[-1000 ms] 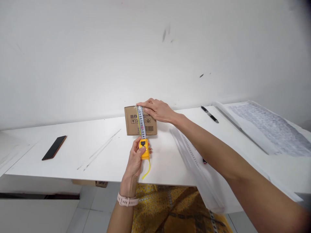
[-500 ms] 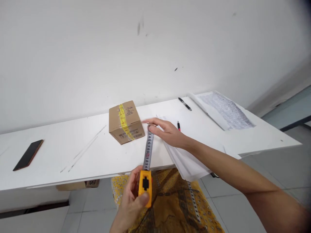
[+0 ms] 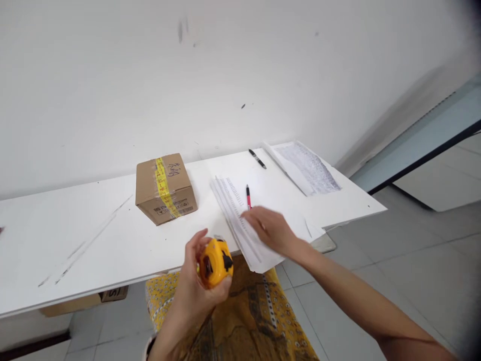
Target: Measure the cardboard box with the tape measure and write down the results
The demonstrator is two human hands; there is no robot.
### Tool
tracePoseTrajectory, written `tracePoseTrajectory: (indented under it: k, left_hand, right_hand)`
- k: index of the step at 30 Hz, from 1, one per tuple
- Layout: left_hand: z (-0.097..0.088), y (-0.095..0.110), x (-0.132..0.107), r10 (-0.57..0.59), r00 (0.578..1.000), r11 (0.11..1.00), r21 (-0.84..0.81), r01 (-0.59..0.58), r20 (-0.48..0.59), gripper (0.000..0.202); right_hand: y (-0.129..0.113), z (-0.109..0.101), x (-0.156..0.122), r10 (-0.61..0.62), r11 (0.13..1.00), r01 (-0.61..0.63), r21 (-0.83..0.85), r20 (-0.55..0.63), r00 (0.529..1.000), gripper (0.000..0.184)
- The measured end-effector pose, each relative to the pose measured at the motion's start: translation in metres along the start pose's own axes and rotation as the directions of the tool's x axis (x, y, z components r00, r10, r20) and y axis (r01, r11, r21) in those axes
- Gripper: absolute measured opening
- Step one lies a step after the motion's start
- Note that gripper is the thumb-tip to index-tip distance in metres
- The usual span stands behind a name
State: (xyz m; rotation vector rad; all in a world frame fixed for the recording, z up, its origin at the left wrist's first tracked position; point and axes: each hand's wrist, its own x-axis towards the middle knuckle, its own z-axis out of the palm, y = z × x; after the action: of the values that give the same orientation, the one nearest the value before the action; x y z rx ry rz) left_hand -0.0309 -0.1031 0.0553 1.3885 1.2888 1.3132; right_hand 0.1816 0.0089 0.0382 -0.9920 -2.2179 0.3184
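My left hand (image 3: 199, 281) is wrapped around a yellow tape measure (image 3: 216, 263) with a black button, held up in front of the table's edge. Its blade is drawn in, with only a short metal end showing at the top. Over a stack of printed papers (image 3: 235, 215) is my right hand (image 3: 270, 228), slightly blurred, with its fingers curled in and nothing visible in them. A red and black pen (image 3: 248, 195) lies on the papers just beyond these fingers, its lower end hidden by the hand. To the left sits a taped cardboard box (image 3: 165, 188).
A black pen (image 3: 257, 159) lies near the wall. Right of it is an open notebook (image 3: 304, 168) with a page full of writing. The white table (image 3: 112, 240) runs along the wall (image 3: 112, 90). Under it, another cardboard box (image 3: 114, 294) shows.
The tape measure's blade, pulled out between my hands before, is now retracted. My right hand has let go of its end and moved from beside the box to the papers. The view has turned right.
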Motion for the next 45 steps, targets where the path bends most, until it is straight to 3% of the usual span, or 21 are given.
tracePoseTrajectory:
  k: [2, 5, 8, 11, 13, 16, 18, 19, 21, 24, 26, 28, 31, 35, 39, 42, 45]
  left_hand:
    - [-0.005, -0.003, 0.021, 0.059, 0.998, 0.987, 0.149, -0.053, -0.039, 0.077]
    - [-0.011, -0.013, 0.055, 0.163, 0.986, 0.863, 0.491, -0.123, -0.04, 0.068]
    - [-0.013, -0.025, 0.081, 0.255, 0.965, 0.637, 0.74, -0.216, 0.062, 0.06]
    - [-0.013, -0.036, 0.094, 0.27, 0.954, 0.474, 0.844, -0.252, 0.133, 0.057]
    - [-0.013, -0.042, 0.099, 0.26, 0.953, 0.406, 0.878, -0.253, 0.155, 0.053]
    - [-0.014, -0.049, 0.101, 0.254, 0.952, 0.37, 0.892, -0.259, 0.171, 0.051]
    - [-0.014, -0.054, 0.102, 0.261, 0.949, 0.363, 0.892, -0.269, 0.179, 0.05]
    - [-0.014, -0.055, 0.101, 0.268, 0.946, 0.357, 0.894, -0.272, 0.181, 0.05]
    - [-0.013, -0.057, 0.101, 0.298, 0.939, 0.339, 0.9, -0.274, 0.173, 0.048]
    - [-0.003, -0.052, 0.1, 0.424, 0.898, 0.326, 0.906, -0.271, 0.116, 0.042]
    - [0.012, -0.043, 0.1, 0.55, 0.832, 0.365, 0.874, -0.322, 0.077, 0.034]
    - [0.033, -0.034, 0.1, 0.623, 0.776, 0.439, 0.779, -0.447, 0.094, 0.026]
    - [0.064, -0.031, 0.099, 0.557, 0.783, 0.524, 0.615, -0.59, 0.277, 0.024]
    - [0.082, -0.045, 0.09, 0.286, 0.813, 0.434, 0.688, -0.582, 0.507, 0.036]
    - [0.075, -0.056, 0.075, 0.135, 0.808, 0.377, 0.724, -0.577, 0.574, 0.065]
    - [0.072, -0.056, 0.07, 0.094, 0.815, 0.4, 0.728, -0.556, 0.571, 0.082]
    - [0.074, -0.055, 0.07, 0.065, 0.832, 0.427, 0.738, -0.522, 0.55, 0.085]
  right_hand:
    - [0.034, -0.006, 0.018, 0.078, 0.951, -0.071, -0.301, 0.012, 0.997, 0.035]
    - [0.072, -0.009, 0.045, 0.033, 0.814, 0.099, -0.572, 0.217, 0.976, 0.045]
    - [0.087, -0.005, 0.062, -0.076, 0.717, 0.343, -0.607, 0.421, 0.904, 0.041]
    - [0.092, -0.003, 0.066, -0.131, 0.673, 0.456, -0.582, 0.513, 0.848, 0.034]
    - [0.097, -0.006, 0.064, -0.148, 0.695, 0.453, -0.559, 0.505, 0.85, 0.034]
    - [0.104, -0.015, 0.057, -0.109, 0.816, 0.279, -0.505, 0.34, 0.934, 0.028]
    - [0.103, -0.019, 0.049, 0.005, 0.918, 0.037, -0.394, 0.104, 0.995, 0.017]
    - [0.099, -0.019, 0.046, 0.097, 0.957, -0.098, -0.274, -0.018, 0.995, 0.011]
    - [0.089, -0.016, 0.04, 0.321, 0.946, -0.31, 0.092, -0.156, 0.934, 0.003]
    - [0.072, -0.006, 0.036, 0.539, 0.696, -0.43, 0.575, -0.023, 0.842, 0.006]
    - [0.066, 0.003, 0.036, 0.562, 0.55, -0.461, 0.697, 0.099, 0.821, 0.01]
    - [0.064, 0.012, 0.036, 0.555, 0.487, -0.473, 0.734, 0.157, 0.817, 0.013]
    - [0.065, 0.021, 0.035, 0.545, 0.508, -0.472, 0.72, 0.155, 0.824, 0.019]
    - [0.068, 0.027, 0.032, 0.53, 0.607, -0.474, 0.638, 0.119, 0.84, 0.013]
    - [0.069, 0.03, 0.031, 0.543, 0.573, -0.491, 0.656, 0.144, 0.827, 0.018]
    - [0.067, 0.03, 0.032, 0.545, 0.64, -0.499, 0.584, 0.113, 0.831, 0.027]
    - [0.067, 0.028, 0.031, 0.528, 0.689, -0.493, 0.531, 0.099, 0.844, 0.027]
